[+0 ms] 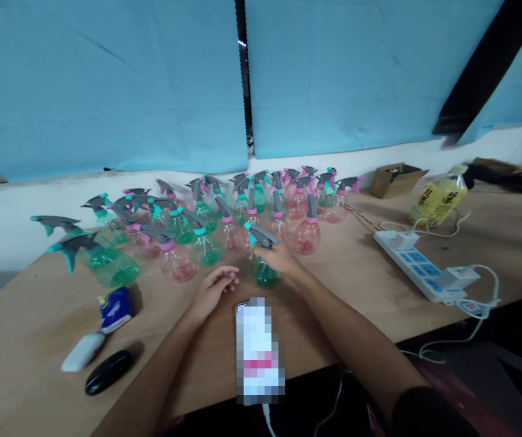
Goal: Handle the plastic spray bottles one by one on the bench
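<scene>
My right hand (278, 257) is closed around the neck of a green spray bottle (266, 277) with a grey and teal trigger head. The bottle stands upright near the front of the group. To its left, my left hand (216, 290) hovers over the table with loosely curled fingers and nothing in them. Several pink and green spray bottles fill the space beyond, among them a pink spray bottle (307, 237) just right of my right hand. One green spray bottle (115, 267) leans to the left. Between my forearms lies a phone (258, 352), its screen blurred out.
A blue packet (115, 309), a white case (82, 352) and a black glossy case (108, 371) lie at left on the wooden table (28, 315). At right are a power strip (418, 267) with chargers and cables, a yellow drink bottle (438, 197) and a cardboard box (395, 180).
</scene>
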`<state>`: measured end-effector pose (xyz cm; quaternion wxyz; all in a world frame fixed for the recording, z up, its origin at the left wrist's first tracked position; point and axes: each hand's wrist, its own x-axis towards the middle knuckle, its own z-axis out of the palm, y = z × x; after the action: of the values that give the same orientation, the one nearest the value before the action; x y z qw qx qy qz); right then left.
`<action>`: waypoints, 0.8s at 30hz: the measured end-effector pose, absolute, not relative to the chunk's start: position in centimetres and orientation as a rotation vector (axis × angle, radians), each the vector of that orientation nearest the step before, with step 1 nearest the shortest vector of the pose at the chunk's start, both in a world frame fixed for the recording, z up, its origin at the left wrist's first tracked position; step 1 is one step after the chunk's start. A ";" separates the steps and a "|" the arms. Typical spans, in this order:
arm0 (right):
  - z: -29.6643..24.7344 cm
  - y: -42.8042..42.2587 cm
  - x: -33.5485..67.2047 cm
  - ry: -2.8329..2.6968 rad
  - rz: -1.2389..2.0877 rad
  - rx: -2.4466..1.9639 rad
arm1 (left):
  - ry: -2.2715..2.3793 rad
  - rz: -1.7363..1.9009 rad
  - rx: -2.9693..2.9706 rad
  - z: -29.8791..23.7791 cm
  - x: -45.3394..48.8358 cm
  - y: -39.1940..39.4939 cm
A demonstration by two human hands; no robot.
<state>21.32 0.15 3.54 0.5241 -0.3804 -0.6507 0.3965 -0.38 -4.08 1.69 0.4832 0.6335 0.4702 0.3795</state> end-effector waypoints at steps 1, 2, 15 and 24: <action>3.6 0.2 21.3 -1.543 0.955 -0.903 | 1.143 0.920 1.551 1.6 -0.4 -4.1; 3.7 0.1 21.3 -1.533 0.963 -0.889 | 1.137 0.918 1.556 1.6 -0.4 -4.0; 4.9 -0.4 21.0 -1.580 1.052 -0.707 | 1.134 0.906 1.564 1.6 -0.3 -4.2; 6.0 -0.9 20.5 -1.608 1.003 -0.708 | 1.116 0.920 1.556 1.4 -0.3 -4.2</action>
<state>20.49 -0.86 5.95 0.5307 -0.2967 -0.6737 0.4201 -0.33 -4.21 1.40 0.4871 0.6397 0.4587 0.3783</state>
